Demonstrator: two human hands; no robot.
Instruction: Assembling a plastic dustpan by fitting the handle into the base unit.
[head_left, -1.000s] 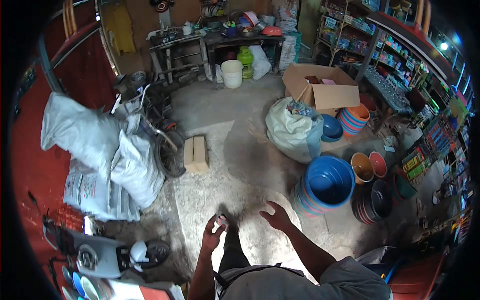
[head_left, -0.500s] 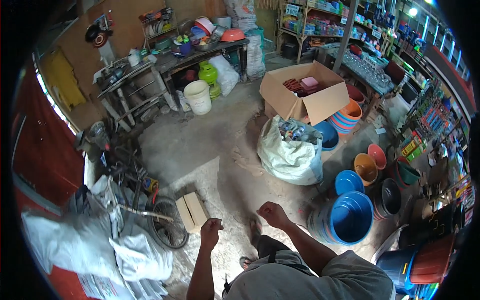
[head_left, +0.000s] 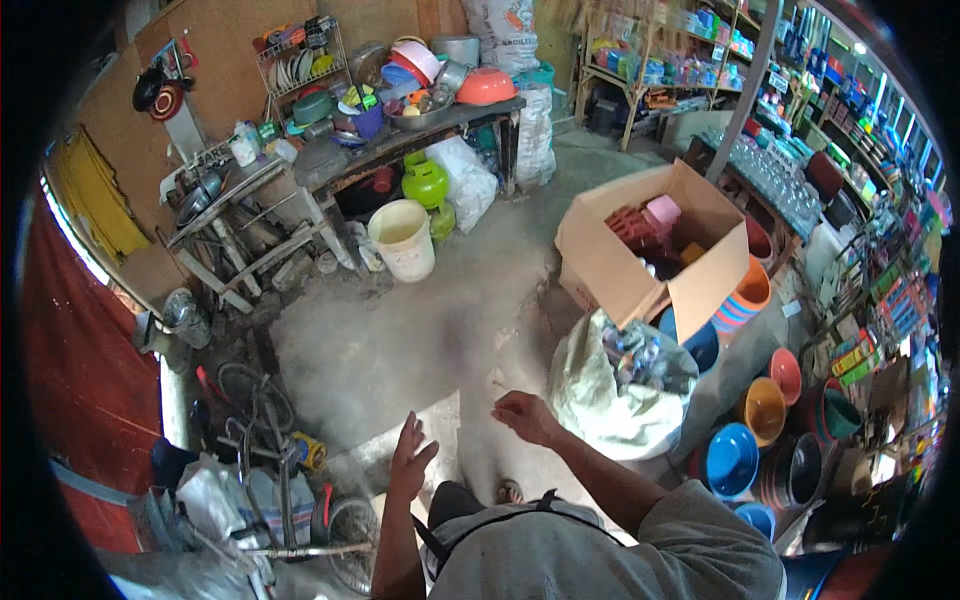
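My left hand (head_left: 408, 462) is held above the floor in front of my body, fingers apart, with nothing in it. To its right, my right hand (head_left: 527, 416) is closed, thumb and fingers drawn together; what they hold, if anything, is too small to make out. Nearest to the right hand stands a whitish woven sack (head_left: 590, 400) with its mouth open. Plastic bottles (head_left: 640, 358) fill it. Just beyond the sack, an open cardboard box (head_left: 612, 262) holds red and pink plastic items (head_left: 640, 225). Neither hand touches the sack or the box.
A bicycle (head_left: 285, 470) and pale sacks (head_left: 215, 500) lie at the left. Ahead are a cream bucket (head_left: 402, 245), a green gas cylinder (head_left: 426, 182) and a wooden table (head_left: 345, 168) with dishes. Blue basins (head_left: 731, 460) and orange ones (head_left: 764, 410) stand at the right, with shelves behind.
I have moved forward, so the bucket, box and sack appear nearer. My left hand's fingers have spread; my right hand stays closed. The small cardboard carton by the bicycle is now mostly out of sight.
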